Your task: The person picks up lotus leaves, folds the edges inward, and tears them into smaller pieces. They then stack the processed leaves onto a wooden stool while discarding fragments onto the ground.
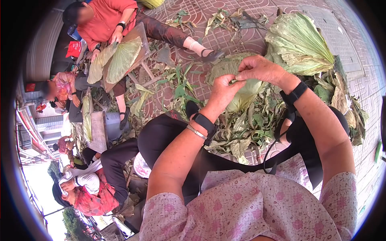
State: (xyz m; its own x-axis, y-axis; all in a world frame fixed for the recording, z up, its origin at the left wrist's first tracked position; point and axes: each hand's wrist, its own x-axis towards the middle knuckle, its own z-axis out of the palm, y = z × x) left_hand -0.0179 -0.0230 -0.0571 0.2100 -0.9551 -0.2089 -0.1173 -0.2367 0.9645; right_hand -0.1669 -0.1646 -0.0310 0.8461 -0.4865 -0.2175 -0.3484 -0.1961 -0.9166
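My left hand (223, 90) and my right hand (259, 70) meet at the fingertips, both closed in a pinch. Whatever lies between the fingers is too small to make out. Just beyond and below them a broad pale green leaf (246, 94) is spread, partly hidden by my hands. Torn and dried leaf scraps (241, 134) cover the ground between my legs. To the right of my right hand rests a stack of large, flattened yellow-green leaves (299, 44).
At the upper left a person in red (109, 20) handles broad leaves over a wooden board (140, 44). Other people sit farther left. Dry brown leaves (341, 90) lie beyond my right knee. Patterned red paving (237, 36) shows between the scraps.
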